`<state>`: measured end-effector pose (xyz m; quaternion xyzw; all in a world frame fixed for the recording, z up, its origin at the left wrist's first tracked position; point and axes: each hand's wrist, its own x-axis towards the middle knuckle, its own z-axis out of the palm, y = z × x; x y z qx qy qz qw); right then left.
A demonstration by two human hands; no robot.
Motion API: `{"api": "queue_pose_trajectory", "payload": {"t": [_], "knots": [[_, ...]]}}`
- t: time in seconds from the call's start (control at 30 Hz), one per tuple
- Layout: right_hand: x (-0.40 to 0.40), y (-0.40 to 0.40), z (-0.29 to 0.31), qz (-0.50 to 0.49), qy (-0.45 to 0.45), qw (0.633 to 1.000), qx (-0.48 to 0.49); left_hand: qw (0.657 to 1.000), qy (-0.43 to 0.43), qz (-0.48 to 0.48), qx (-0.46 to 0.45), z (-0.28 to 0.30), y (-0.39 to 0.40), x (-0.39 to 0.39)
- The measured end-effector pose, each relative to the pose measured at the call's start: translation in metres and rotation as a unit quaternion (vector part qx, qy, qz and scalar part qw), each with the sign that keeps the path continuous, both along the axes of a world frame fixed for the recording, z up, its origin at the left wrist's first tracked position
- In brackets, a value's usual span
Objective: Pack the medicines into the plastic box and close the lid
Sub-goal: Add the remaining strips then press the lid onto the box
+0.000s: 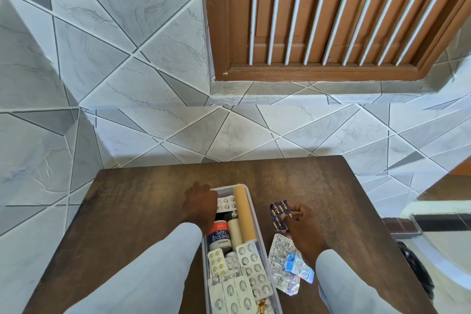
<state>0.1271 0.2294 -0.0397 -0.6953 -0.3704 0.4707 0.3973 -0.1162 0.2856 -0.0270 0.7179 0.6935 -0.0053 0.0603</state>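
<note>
A clear plastic box (262, 245) stands on the dark wooden table (142, 211), with no lid on it. Inside lie several white blister packs (251, 269), a yellow-pill strip (217, 262), an adhesive tape roll (219, 236) and a tan bandage roll (243, 213). My left hand (200, 208) rests over the box's far left rim, fingers curved down by a blister pack (226, 202). Just right of the box, my right hand (302, 227) pinches a dark blue foil strip (278, 213) above the table. Below it lie a silver foil strip (283, 265) and a blue sachet (299, 267).
The table stands against a grey-and-white tiled wall (127, 58). A brown wooden door with white bars (331, 13) is above the far edge. At the right, beyond the table edge, a white curved object (438, 232) shows. No lid is in view.
</note>
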Motion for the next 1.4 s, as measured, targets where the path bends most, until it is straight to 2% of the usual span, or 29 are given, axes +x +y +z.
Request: {"api": "queue_pose_trajectory", "payload": {"t": [0.1, 0.27, 0.43, 0.63, 0.77, 0.87, 1.07, 1.33, 1.4], "knots": [[-0.002, 0.002, 0.002, -0.002, 0.014, 1.0, -0.001, 1.0, 0.009, -0.022, 0.005, -0.008, -0.002, -0.005], [-0.02, 0.008, 0.011, -0.015, 0.029, 0.999, 0.01, 0.998, -0.039, -0.025, 0.03, -0.005, -0.004, -0.015], [-0.055, 0.02, 0.015, -0.003, -0.028, 0.999, 0.02, 0.993, -0.106, -0.001, 0.061, -0.001, -0.01, -0.022], [-0.099, 0.032, 0.022, 0.06, -0.052, 0.997, 0.012, 0.995, -0.092, 0.002, 0.037, 0.001, -0.017, -0.028], [-0.112, 0.056, -0.012, 0.12, -0.105, 0.987, 0.006, 0.994, -0.101, 0.013, 0.032, 0.002, -0.02, -0.03], [-0.133, 0.053, 0.01, 0.136, -0.136, 0.981, -0.004, 0.992, -0.119, 0.02, 0.028, 0.002, -0.021, -0.033], [-0.154, 0.049, 0.003, 0.205, -0.284, 0.937, 0.009, 0.987, -0.154, 0.043, 0.007, -0.005, -0.023, -0.032], [-0.162, 0.056, -0.002, 0.325, -0.47, 0.82, 0.021, 0.99, -0.119, 0.05, -0.064, -0.01, -0.022, -0.028], [-0.162, 0.057, 0.0, 0.344, -0.49, 0.8, 0.027, 0.99, -0.107, 0.05, -0.074, -0.011, -0.021, -0.026]]}}
